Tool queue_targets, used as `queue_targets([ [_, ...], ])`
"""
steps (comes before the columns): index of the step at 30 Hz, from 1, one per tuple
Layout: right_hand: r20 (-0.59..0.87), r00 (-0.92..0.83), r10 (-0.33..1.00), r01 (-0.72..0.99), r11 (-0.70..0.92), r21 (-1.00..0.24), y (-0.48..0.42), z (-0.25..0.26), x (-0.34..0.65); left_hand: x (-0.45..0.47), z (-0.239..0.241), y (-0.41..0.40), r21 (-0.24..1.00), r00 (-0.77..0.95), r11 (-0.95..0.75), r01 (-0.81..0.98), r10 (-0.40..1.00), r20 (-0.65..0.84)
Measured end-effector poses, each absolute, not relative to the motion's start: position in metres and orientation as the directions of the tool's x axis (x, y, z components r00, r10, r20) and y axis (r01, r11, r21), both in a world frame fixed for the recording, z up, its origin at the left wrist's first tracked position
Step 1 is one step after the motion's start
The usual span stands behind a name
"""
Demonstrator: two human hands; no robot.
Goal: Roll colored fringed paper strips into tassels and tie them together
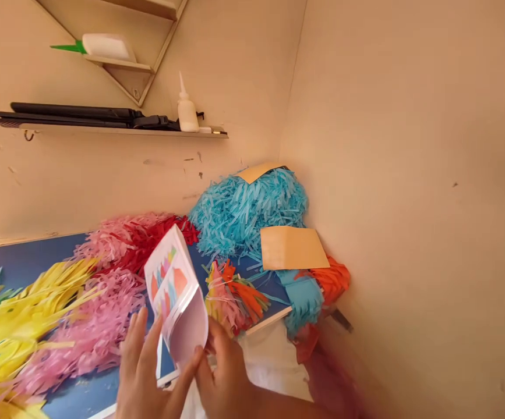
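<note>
My left hand (145,372) and my right hand (223,378) both hold a bent stack of white paper sheets (177,297) low in the middle of the view. The top sheet shows small coloured shapes in orange, green and pink. Left fingers reach up behind the stack's left side, with the thumb pressing its lower edge. My right thumb and fingers pinch the stack's bottom right corner. The stack is lifted and tilted above the blue table (29,262).
Heaps of fringed paper cover the table: yellow (20,326), pink (99,326), red (156,233), blue (247,209), orange (331,279). A tan card (291,247) lies near the corner. A glue bottle (186,107) stands on the wall shelf (103,129). Walls close in behind and right.
</note>
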State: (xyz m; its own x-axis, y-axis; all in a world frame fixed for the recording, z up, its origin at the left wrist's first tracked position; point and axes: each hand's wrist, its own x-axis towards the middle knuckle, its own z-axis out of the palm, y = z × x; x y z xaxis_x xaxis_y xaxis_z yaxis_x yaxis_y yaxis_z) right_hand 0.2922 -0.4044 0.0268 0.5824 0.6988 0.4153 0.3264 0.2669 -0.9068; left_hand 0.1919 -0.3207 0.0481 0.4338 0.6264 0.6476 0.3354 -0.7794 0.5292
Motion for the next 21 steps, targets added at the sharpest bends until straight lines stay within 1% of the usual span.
queue_targets([
  [2,0.479,0.586,0.654,0.512,0.159,-0.844,-0.400,0.013,0.273,0.196,0.035,-0.313,0.511,0.430,-0.791,0.337,0.612,0.664],
  [3,0.506,0.587,0.632,0.565,0.127,-0.815,-0.400,0.009,0.267,0.195,0.030,-0.309,0.510,0.414,-0.786,0.350,0.618,0.668],
  [4,0.526,0.569,0.632,0.592,0.128,-0.795,-0.402,0.007,0.264,0.192,0.026,-0.305,0.514,0.384,-0.771,0.376,0.635,0.670],
  [7,0.565,0.402,0.720,0.612,0.247,-0.751,-0.405,0.013,0.278,0.178,0.024,-0.296,0.526,0.261,-0.699,0.484,0.689,0.676],
  [8,0.559,0.371,0.741,0.623,0.248,-0.742,-0.402,0.016,0.290,0.174,0.026,-0.294,0.533,0.222,-0.670,0.517,0.707,0.672],
  [9,0.540,0.379,0.751,0.650,0.200,-0.733,-0.396,0.019,0.305,0.170,0.029,-0.292,0.541,0.184,-0.646,0.539,0.716,0.673],
  [10,0.512,0.461,0.725,0.686,0.075,-0.724,-0.386,0.020,0.320,0.169,0.031,-0.290,0.543,0.158,-0.637,0.547,0.715,0.681],
  [12,0.363,0.649,0.668,0.687,-0.310,-0.658,-0.359,0.014,0.347,0.171,0.034,-0.286,0.531,0.128,-0.667,0.522,0.677,0.725],
  [13,0.291,0.686,0.666,0.675,-0.434,-0.597,-0.344,0.008,0.357,0.175,0.035,-0.284,0.513,0.134,-0.699,0.498,0.647,0.751],
  [15,0.181,0.698,0.692,0.678,-0.560,-0.476,-0.316,-0.006,0.367,0.183,0.034,-0.280,0.475,0.178,-0.757,0.449,0.596,0.783],
  [17,0.116,0.671,0.732,0.705,-0.582,-0.405,-0.302,-0.014,0.372,0.190,0.032,-0.276,0.456,0.231,-0.784,0.422,0.579,0.782],
  [18,0.103,0.655,0.749,0.716,-0.571,-0.402,-0.303,-0.013,0.375,0.192,0.031,-0.273,0.448,0.255,-0.790,0.418,0.575,0.777],
  [19,0.111,0.635,0.764,0.725,-0.541,-0.428,-0.308,-0.009,0.379,0.193,0.030,-0.271,0.436,0.268,-0.795,0.421,0.569,0.778],
  [21,0.210,0.590,0.780,0.730,-0.403,-0.553,-0.334,0.011,0.393,0.194,0.028,-0.267,0.398,0.292,-0.807,0.437,0.546,0.786],
])
